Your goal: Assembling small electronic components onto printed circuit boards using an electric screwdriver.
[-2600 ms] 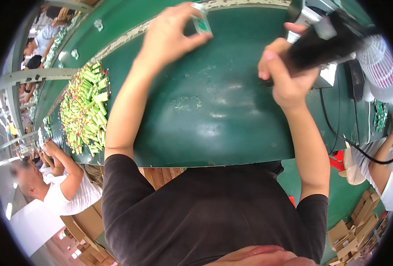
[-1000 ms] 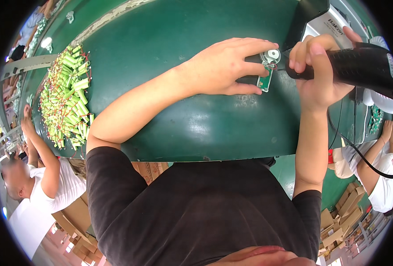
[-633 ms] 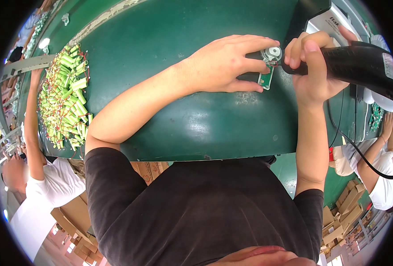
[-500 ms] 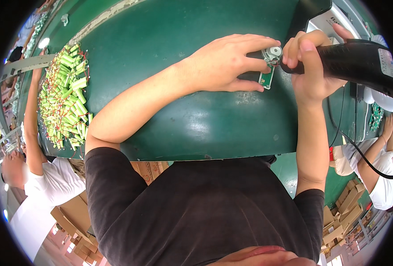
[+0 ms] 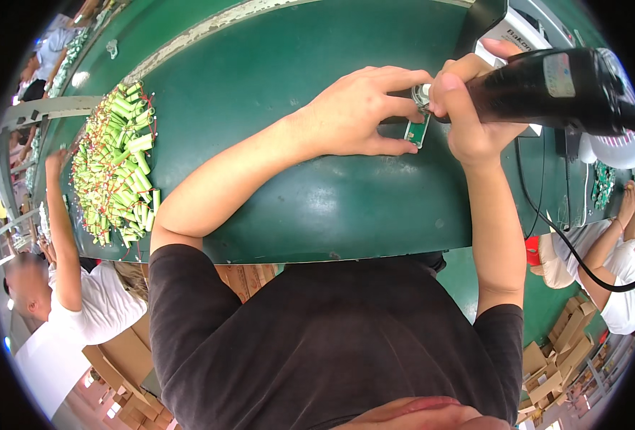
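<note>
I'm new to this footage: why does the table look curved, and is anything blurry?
Head view: the fisheye lens bends the green table edges toward a black rim; the hands, left and right, look sharp at centre, while the pile of green cylinders is softer.
</note>
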### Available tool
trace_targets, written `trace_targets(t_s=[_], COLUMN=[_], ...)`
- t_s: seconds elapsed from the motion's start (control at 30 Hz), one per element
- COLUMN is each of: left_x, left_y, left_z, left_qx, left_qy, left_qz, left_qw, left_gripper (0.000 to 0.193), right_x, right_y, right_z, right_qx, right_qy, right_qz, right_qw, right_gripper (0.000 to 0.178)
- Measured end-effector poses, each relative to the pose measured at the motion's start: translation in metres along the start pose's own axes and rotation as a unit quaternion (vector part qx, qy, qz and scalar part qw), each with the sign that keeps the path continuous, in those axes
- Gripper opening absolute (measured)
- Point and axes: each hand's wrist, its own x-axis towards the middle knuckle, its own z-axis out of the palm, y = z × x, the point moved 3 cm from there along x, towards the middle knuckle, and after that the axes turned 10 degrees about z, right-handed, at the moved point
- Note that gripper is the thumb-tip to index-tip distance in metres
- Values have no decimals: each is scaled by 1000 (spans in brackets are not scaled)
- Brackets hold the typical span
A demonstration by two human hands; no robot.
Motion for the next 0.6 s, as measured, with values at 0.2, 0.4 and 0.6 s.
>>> trace_targets(t_s=[0.2,0.4,0.6], left_x=[12,-1,-4], left_y=[-40,-133,-135], left_z=[-49,-83,-72], left_qx=[125,319,260], left_qy=[61,203,171], left_qz=[-37,-141,-217], left_qw=[990,915,925], left_gripper=[30,25,27], right_x=[0,-4,-5], right_y=[-3,10,11], right_z=[-1,2,1], right_qx=[52,-104,-98], right_qy=[35,-9,-4], right_qz=[30,15,29], right_qw=[998,994,995], right_gripper=[50,52,52])
